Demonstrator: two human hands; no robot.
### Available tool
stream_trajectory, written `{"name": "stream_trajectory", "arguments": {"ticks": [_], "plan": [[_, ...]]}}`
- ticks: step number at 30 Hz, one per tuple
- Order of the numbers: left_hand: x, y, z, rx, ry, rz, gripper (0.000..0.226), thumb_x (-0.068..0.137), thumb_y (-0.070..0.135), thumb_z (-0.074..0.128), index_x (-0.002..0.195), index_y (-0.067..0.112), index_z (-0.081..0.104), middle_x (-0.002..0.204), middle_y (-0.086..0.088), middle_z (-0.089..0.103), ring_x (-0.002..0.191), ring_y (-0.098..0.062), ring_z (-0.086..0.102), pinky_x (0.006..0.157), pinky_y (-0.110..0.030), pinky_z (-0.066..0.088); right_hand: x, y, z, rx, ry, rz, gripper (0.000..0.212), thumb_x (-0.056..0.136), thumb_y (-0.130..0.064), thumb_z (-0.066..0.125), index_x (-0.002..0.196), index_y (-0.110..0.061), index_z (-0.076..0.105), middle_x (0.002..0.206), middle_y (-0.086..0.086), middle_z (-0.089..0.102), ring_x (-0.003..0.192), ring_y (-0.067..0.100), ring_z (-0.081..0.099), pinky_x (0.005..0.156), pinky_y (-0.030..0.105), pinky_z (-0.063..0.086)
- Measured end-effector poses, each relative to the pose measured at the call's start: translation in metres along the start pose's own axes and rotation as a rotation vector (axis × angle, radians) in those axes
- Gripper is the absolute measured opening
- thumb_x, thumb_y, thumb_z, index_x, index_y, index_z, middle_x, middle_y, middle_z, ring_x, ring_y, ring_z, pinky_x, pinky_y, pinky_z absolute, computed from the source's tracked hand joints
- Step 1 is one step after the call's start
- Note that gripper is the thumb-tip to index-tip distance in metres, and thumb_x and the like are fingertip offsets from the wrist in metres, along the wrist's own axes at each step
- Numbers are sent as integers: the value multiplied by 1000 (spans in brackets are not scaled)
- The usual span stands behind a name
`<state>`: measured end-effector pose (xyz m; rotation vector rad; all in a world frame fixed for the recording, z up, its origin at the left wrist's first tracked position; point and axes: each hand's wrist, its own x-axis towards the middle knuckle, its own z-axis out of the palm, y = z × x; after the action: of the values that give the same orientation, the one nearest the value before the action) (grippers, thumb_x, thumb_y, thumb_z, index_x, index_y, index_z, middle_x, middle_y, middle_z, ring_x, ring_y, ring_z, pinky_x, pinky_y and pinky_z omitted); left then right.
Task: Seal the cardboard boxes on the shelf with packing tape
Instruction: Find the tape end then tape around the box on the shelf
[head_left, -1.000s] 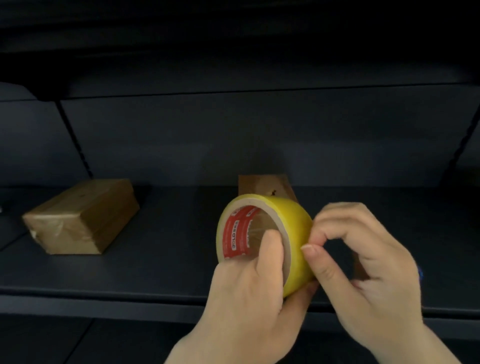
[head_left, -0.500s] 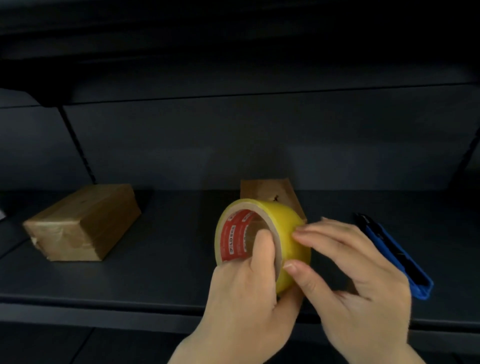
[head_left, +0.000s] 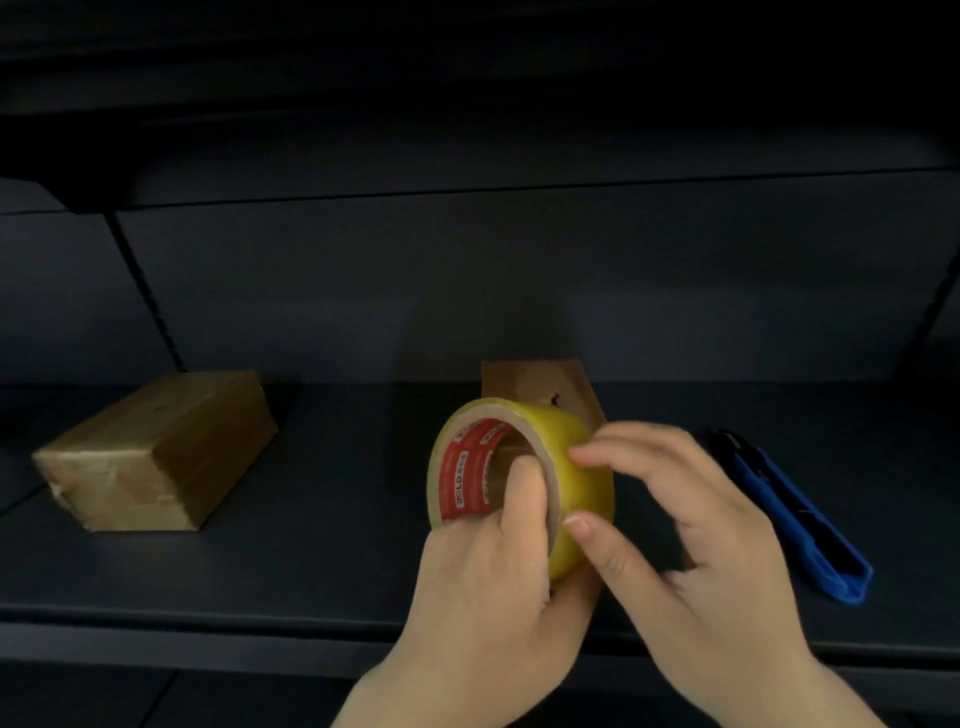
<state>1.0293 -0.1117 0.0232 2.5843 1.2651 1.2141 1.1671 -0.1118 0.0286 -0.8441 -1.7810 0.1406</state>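
Nearest: left hand (head_left: 488, 597), thumb hooked through the cardboard core, remaining fingers presumably wrapped beneath the outer wall, gripping roll of packing tape (head_left: 524, 483). Right hand (head_left: 691, 561), fingers loosely spread and slightly blurred, fingertips (head_left: 582, 454) resting on the yellow outer winding, thumb against the near rim; apparently feeling for the loose end, none visibly lifted. Roll: held upright on edge above the front lip of shelf (head_left: 311, 566), open core turned left, red label inside. Handling, as judged: light, rigid through the core, outer face smooth and slippery except at the tacky free end; best held by the core and rim as at present, free end best taken by a fingernail pinch. Beyond the roll: small cardboard box (head_left: 535, 382), largely hidden behind it, top appearing unsealed though uncertain. Right of the hands: blue utility knife (head_left: 795, 519), flat on the shelf, untouched. Far left: second cardboard box (head_left: 156, 452), lying on its side, glossy wrinkled film at its near end suggesting tape already applied.
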Motion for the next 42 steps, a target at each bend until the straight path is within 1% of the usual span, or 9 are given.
{"name": "stream_trajectory", "arguments": {"ticks": [7, 13, 17, 20, 25, 32, 37, 40, 42], "plan": [[1, -1, -4, 16, 4, 11, 44, 77, 36, 47, 113, 19, 30, 75, 12, 59, 51, -4, 59, 38, -22, 48, 3, -4, 0, 9, -27, -1, 8, 79, -35, 57, 84, -35, 52, 81, -18, 52, 81, -2, 54, 70, 5, 41], [0, 1, -7, 9, 1, 25, 43, 78, 35, 47, 114, 20, 29, 74, 8, 61, 50, -4, 58, 37, -22, 47, 3, -3, 0, -37, -16, -31, 31, 80, -39, 57, 110, -31, 55, 108, -20, 53, 107, -5, 50, 89, 4, 37], [-4, 1, -4, -6, 20, -1, 43, 77, 38, 45, 114, 23, 27, 75, 6, 63, 51, -6, 61, 39, -30, 51, 1, -4, 2, 1, -13, -25, 8, 78, -34, 59, 84, -29, 56, 94, -21, 54, 92, -5, 54, 77, 2, 40], [-4, 0, -5, 10, 17, -1, 44, 77, 38, 45, 114, 23, 27, 75, 7, 62, 52, -5, 61, 39, -27, 51, 1, -5, 2, 1, -27, -5, 7, 78, -36, 58, 80, -34, 52, 81, -22, 51, 82, -6, 52, 70, 2, 39], [-4, 1, -6, 7, 1, -3, 45, 77, 36, 46, 115, 21, 28, 74, 7, 62, 49, -5, 59, 37, -24, 49, 2, -2, -1, -40, -83, -9, 30, 80, -41, 54, 109, -36, 50, 114, -22, 49, 109, -9, 45, 87, 0, 34], [-4, 1, -10, 6, 37, -35, 42, 74, 37, 46, 110, 22, 30, 70, 8, 62, 48, -7, 60, 38, -30, 50, -1, -4, -1, -21, -63, -92, 10, 78, -33, 61, 82, -33, 51, 77, -15, 50, 76, -2, 50, 68, 7, 40], [-1, 8, -10, -23, 50, -36, 50, 76, 49, 48, 115, 26, 27, 83, 8, 66, 59, -5, 64, 46, -31, 54, 7, 1, -10, 35, 69, -51, 32, 78, -34, 61, 110, -27, 60, 109, -14, 58, 104, -2, 54, 86, 8, 40], [-2, 11, -6, -65, 40, -68, 50, 74, 54, 46, 114, 31, 26, 87, 10, 65, 65, -5, 64, 53, -31, 55, 7, 4, -7, 110, 61, -16, 28, 78, -30, 62, 105, -23, 64, 111, -12, 62, 106, 2, 57, 89, 11, 42], [-3, 10, -3, -54, 30, -52, 56, 76, 52, 47, 120, 22, 31, 88, 8, 67, 64, -5, 65, 52, -32, 55, 6, 5, -7, 164, 105, -9, 23, 76, -26, 65, 99, -22, 67, 103, -12, 66, 100, 4, 61, 85, 13, 45]]}}
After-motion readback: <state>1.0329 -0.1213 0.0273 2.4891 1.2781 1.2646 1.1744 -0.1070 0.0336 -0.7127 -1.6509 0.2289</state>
